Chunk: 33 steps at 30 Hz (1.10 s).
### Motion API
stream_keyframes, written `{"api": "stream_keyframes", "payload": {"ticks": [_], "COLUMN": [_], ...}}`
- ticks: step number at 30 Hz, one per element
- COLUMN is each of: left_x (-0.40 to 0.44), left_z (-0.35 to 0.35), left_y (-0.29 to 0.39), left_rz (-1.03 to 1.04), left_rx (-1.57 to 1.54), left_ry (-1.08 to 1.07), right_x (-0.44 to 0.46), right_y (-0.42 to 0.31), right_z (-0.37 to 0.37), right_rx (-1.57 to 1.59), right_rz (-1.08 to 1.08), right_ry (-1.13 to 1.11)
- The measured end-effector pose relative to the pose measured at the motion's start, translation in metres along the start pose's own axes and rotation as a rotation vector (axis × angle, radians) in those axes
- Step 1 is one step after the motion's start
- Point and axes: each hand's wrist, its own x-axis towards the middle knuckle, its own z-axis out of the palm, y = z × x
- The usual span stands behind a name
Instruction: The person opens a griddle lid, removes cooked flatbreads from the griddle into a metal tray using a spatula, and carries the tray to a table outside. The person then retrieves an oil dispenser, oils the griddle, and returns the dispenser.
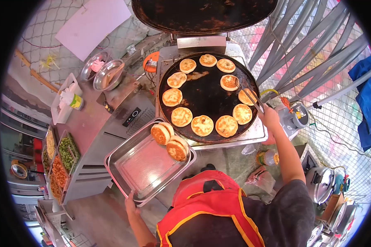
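Observation:
My left hand (130, 203) is closed on the near corner of a metal tray (132, 181), which tilts beside the griddle. Several browned flatbreads (176, 149) lean together at the tray's far end. In my right hand (269, 118) is a pair of metal tongs (255, 100), reaching over the right side of the round black griddle (210, 99). The tips are at a flatbread (229, 82) set inside the ring; whether they grip it I cannot tell. Another flatbread (246, 97) lies partly under the tongs. More golden flatbreads (202, 125) line the griddle's rim.
The griddle's raised lid (204, 14) stands behind. At left, a counter holds steel bowls (108, 76), a white bin (64, 105) and trays of chopped fillings (59, 168). Grey metal lattice bars (305, 45) flank the right. A bottle (268, 157) stands near my right arm.

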Motion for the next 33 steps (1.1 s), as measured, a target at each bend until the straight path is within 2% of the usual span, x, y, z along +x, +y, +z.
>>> {"api": "stream_keyframes", "payload": {"ticks": [2,5,8,10,14,17,18,21,22,25,26,29,30,33], "left_x": [-0.004,-0.002,0.003,0.01,-0.008,-0.012,-0.013,-0.017,-0.019,-0.005,-0.005,-0.01,-0.009,-0.004], "left_z": [-0.001,-0.007,-0.004,-0.007,0.006,0.009,0.009,0.013,0.013,0.003,0.001,0.004,0.0,-0.005], "left_y": [0.0,-0.005,-0.005,-0.015,-0.003,-0.001,-0.001,0.002,0.002,-0.01,-0.011,-0.006,-0.006,-0.011], "left_rz": [-0.002,0.004,0.006,0.057,-0.008,-0.024,-0.028,-0.046,-0.054,-0.024,-0.031,-0.051,-0.056,-0.05], "left_rx": [0.01,0.028,0.024,-0.017,-0.024,-0.011,-0.009,0.009,0.016,0.018,0.016,0.006,0.001,-0.018], "left_ry": [0.009,0.019,0.024,0.017,0.04,0.062,0.079,0.093,0.092,0.081,0.082,0.076,0.067,0.059], "right_x": [0.036,0.071,0.076,0.072,0.095,0.121,0.138,0.159,0.164,0.161,0.165,0.115,0.098,0.092], "right_y": [0.011,0.009,0.008,0.013,0.014,0.003,0.007,-0.014,-0.019,-0.002,0.021,0.007,-0.009,0.005], "right_z": [0.024,0.055,0.066,0.057,0.058,0.065,0.08,0.102,0.103,0.099,0.101,0.056,0.03,0.027], "right_rx": [0.272,0.302,0.216,0.327,1.094,1.604,1.68,1.76,1.735,1.341,0.853,-0.074,-0.133,-0.36], "right_rz": [0.074,0.087,-0.025,-0.103,0.377,0.584,0.55,0.676,0.669,0.333,0.179,-0.116,-0.083,-0.244], "right_ry": [-0.028,-0.035,0.037,-0.062,-0.356,-0.468,-0.593,-0.444,-0.42,-0.233,-0.246,0.291,0.215,0.153]}}
